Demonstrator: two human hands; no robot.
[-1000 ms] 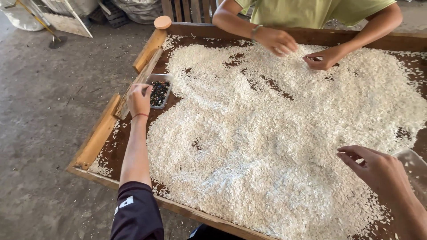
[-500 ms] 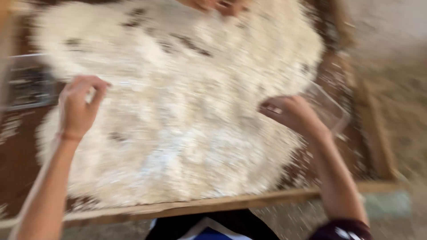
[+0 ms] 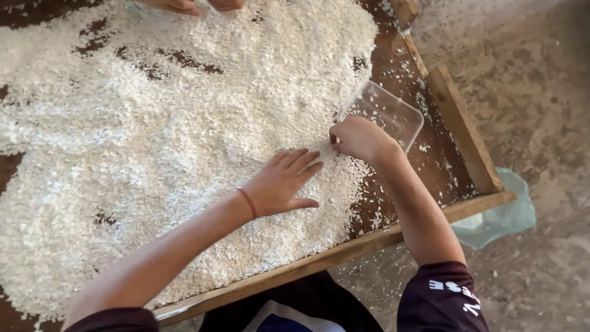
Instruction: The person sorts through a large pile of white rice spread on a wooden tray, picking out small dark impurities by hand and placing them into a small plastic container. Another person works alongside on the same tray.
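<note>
The left hand [image 3: 284, 182] is lying flat with fingers spread on the white rice [image 3: 153, 154]. Beside it, the right hand [image 3: 359, 139] is gripping a clear tub [image 3: 387, 115].

Left hand [image 3: 284, 181] flat, right hand [image 3: 358, 138] curled

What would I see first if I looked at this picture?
A huge heap of white rice fills the wooden tray. Near its right side, the left hand lies flat on the grains, and the right hand grips a clear plastic tub at the heap's edge.
</note>
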